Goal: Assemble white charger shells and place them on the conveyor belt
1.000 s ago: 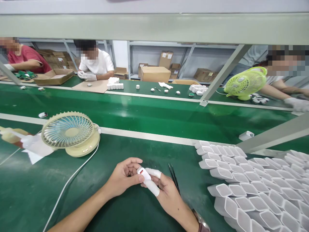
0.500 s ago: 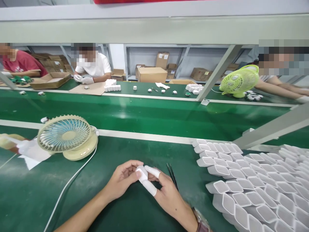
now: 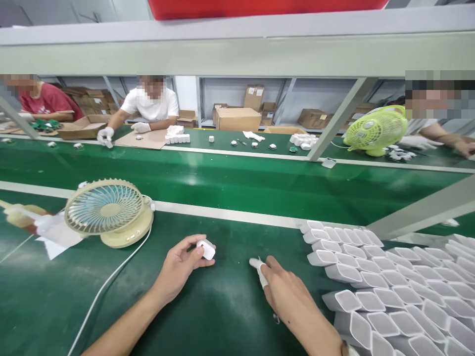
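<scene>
Since a moment ago, the right hand point(image 3: 285, 287) has come away from the small white charger housing point(image 3: 209, 250) and settled over the tweezers point(image 3: 276, 319), mostly hiding them; whether its curled fingers grip them, I cannot tell. White finger cots point(image 3: 256, 263) sheathe two of its fingertips. The left hand point(image 3: 177, 269) pinches the housing, smooth and round-cornered with a fleck of red, above the glossy green tabletop point(image 3: 218, 319). White labels mark an upright cardboard carton point(image 3: 254, 99) opposite, their print too small to read. Frosted hollow plastic sleeves point(image 3: 345, 300) with diamond-shaped mouths nestle in rows at right; a ribbed cream fan point(image 3: 111, 210) sits at left.
</scene>
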Tool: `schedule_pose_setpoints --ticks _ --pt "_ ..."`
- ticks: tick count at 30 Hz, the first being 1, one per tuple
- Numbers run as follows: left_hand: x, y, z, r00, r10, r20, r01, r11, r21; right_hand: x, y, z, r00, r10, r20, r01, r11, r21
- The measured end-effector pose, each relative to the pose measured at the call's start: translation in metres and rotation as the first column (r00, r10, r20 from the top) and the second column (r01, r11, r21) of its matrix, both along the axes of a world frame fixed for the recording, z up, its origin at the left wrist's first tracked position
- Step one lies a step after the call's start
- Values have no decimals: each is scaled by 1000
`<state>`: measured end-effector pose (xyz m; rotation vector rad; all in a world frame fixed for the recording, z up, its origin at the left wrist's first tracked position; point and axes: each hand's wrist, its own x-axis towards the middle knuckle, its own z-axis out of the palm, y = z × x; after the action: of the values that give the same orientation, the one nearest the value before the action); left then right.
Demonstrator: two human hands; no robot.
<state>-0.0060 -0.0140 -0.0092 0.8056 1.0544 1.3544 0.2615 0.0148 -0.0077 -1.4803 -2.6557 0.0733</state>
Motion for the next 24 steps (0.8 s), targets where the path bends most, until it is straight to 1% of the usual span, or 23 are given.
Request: schedule_pose_setpoints --ticks 3,5,8,10,15,21,23,24 --pt "0 2 -3 1000 -3 -13 2 1000 -16 -6 -5 9 989 46 -141 -57 995 -77" --pt "-2 3 -5 1000 -6 -30 5 1000 -22 -8 -7 14 962 57 -269 -91 989 -117" --pt "-3 3 -5 999 -18 -37 17 1000 -17 -11 -7 14 899 93 -429 -168 976 -139" --pt "-3 3 -5 999 -22 -32 21 1000 -10 -12 -5 11 869 111 -483 -190 975 -118" --pt "-1 3 -5 999 -4 -44 4 1000 -3 -17 -4 7 824 96 -558 -164 984 -72" --pt "-2 2 -5 997 -18 -74 17 1000 -4 -22 -3 10 740 39 -671 -144 984 -101" --pt "-3 2 -5 996 -21 -87 20 1000 -5 -24 -1 9 696 14 -718 -117 989 -95" --pt "-3 2 -5 996 -23 -90 22 1000 -4 -25 0 8 662 13 -749 -111 990 -81"
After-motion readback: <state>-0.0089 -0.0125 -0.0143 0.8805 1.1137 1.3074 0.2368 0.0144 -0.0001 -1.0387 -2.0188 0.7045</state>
